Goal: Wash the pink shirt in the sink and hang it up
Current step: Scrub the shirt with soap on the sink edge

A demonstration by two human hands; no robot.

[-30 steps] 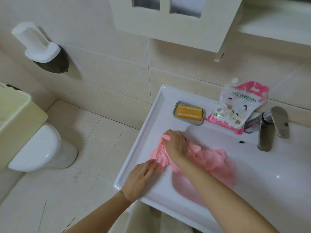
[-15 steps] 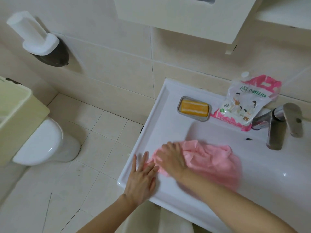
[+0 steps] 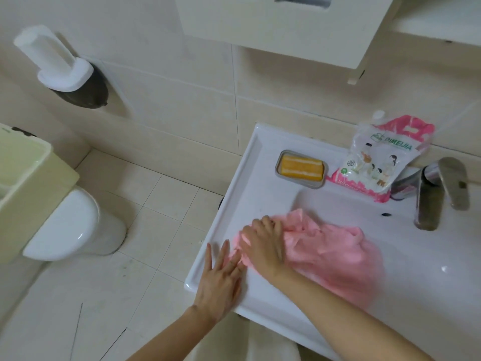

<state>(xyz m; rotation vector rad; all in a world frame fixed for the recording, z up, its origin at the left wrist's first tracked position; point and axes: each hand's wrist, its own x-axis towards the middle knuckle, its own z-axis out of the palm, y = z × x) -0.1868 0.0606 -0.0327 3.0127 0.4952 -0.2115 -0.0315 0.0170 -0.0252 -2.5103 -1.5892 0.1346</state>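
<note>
Head view: pink shirt (image 3: 330,256) lies bunched in the left half of the sink (image 3: 234,194) basin, with its near end pulled up onto the sink's left ledge.

Right hand (image 3: 263,243) is palm-down on that end, fingers bent into the fabric and gripping a fold. It's slightly blurred.

Left hand (image 3: 221,280) is flat on the sink's left ledge, fingers straight and spread, holding nothing. Its fingertips just touch the shirt's edge, pinning it.

The tap (image 3: 429,201) is at the back right of the sink and no water shows. The soap bar (image 3: 300,168) and detergent pouch (image 3: 374,162) are on the sink's back ledge.

Step, by my read: the scrub phase, rubbing cloth against the ledge. Can't tell if soap is on it.

Next needs the left hand to keep the edge anchored while the right works new sections, then rinse, wring and hang.
</note>
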